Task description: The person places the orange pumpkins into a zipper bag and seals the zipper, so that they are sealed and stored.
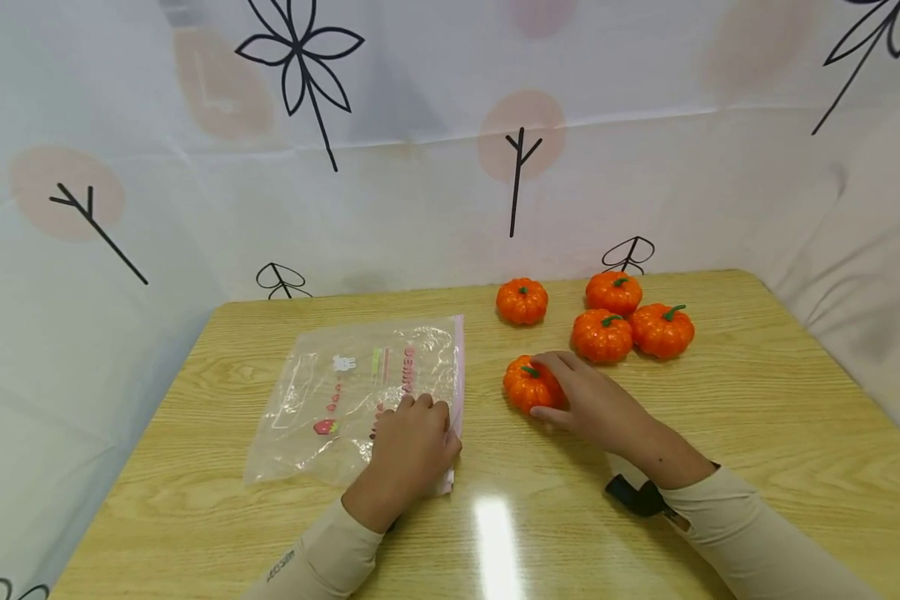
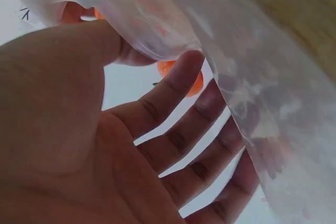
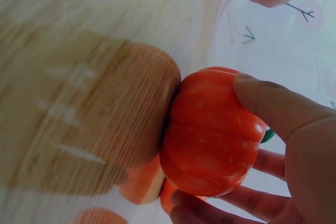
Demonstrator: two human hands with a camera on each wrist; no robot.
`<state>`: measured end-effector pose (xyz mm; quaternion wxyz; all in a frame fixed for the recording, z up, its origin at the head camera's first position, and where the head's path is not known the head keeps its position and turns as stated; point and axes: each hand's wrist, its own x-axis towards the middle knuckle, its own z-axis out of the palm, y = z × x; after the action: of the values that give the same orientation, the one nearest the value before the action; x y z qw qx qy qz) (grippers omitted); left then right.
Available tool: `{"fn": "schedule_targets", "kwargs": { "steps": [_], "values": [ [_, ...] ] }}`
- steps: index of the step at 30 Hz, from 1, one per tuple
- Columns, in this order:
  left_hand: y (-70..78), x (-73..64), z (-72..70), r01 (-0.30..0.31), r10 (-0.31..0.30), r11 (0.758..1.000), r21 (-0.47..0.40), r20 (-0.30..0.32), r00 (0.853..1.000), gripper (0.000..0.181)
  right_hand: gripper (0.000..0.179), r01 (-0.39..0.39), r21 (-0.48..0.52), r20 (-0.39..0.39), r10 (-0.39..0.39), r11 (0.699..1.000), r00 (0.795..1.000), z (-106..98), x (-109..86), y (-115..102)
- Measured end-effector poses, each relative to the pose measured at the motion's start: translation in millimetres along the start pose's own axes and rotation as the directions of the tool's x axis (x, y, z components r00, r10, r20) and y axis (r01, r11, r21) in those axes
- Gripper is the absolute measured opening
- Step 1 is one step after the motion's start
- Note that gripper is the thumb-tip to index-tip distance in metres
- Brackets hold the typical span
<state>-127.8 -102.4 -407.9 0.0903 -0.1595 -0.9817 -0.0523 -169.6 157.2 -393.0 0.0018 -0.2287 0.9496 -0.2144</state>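
A clear zip bag (image 1: 300,400) with printed strawberries and a pink strip along its right edge lies flat on the table. My left hand (image 1: 412,446) holds that edge near its front end; in the left wrist view the thumb is at the film (image 2: 157,19) and the fingertips are hidden behind it. To the right, my right hand (image 1: 596,404) grips a small glossy orange toy pumpkin (image 1: 525,387) with a green stem. Seen from the right wrist, the thumb presses one side of the pumpkin (image 3: 212,135) and fingers reach round the other, its base at the tabletop.
Several more toy pumpkins stand behind my right hand: a lone pumpkin (image 1: 522,302) at the back and a cluster with one pumpkin (image 1: 662,331) at its right. The wooden table (image 1: 757,417) ends at a patterned white cloth (image 1: 420,208).
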Motion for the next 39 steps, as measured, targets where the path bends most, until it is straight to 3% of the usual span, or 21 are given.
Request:
{"fn": "schedule_targets", "kwargs": {
  "steps": [4, 11, 24, 31, 39],
  "values": [
    [-1.6, 1.7, -0.5, 0.044, -0.042, 0.993, -0.11, 0.019, 0.999, 0.011, 0.067, 0.001, -0.003, -0.001, -0.001, 1.0, 1.0, 0, -0.1, -1],
    [-2.2, 2.2, -1.5, 0.102, -0.089, 0.957, -0.271, 0.06, 0.994, 0.008, 0.068, -0.001, -0.002, -0.012, 0.001, 1.0, 1.0, 1, 0.2, -3],
    [0.3, 1.8, 0.5, 0.076, -0.069, 0.939, -0.335, 0.035, 0.997, 0.006, 0.068, 0.085, 0.057, -0.117, -0.077, 0.995, 0.99, 4, 0.8, -7],
    [4.8, 1.6, 0.8, 0.044, -0.041, 0.933, -0.358, 0.018, 0.999, 0.007, 0.069, 0.093, 0.16, -0.118, -0.074, 0.983, 0.99, 5, 0.5, -18],
    [8.2, 0.7, -1.0, 0.011, -0.024, 0.937, -0.349, -0.032, 0.999, 0.008, 0.068, 0.109, 0.162, -0.119, -0.091, 0.981, 0.989, 10, -0.7, -22]
  ]
}}
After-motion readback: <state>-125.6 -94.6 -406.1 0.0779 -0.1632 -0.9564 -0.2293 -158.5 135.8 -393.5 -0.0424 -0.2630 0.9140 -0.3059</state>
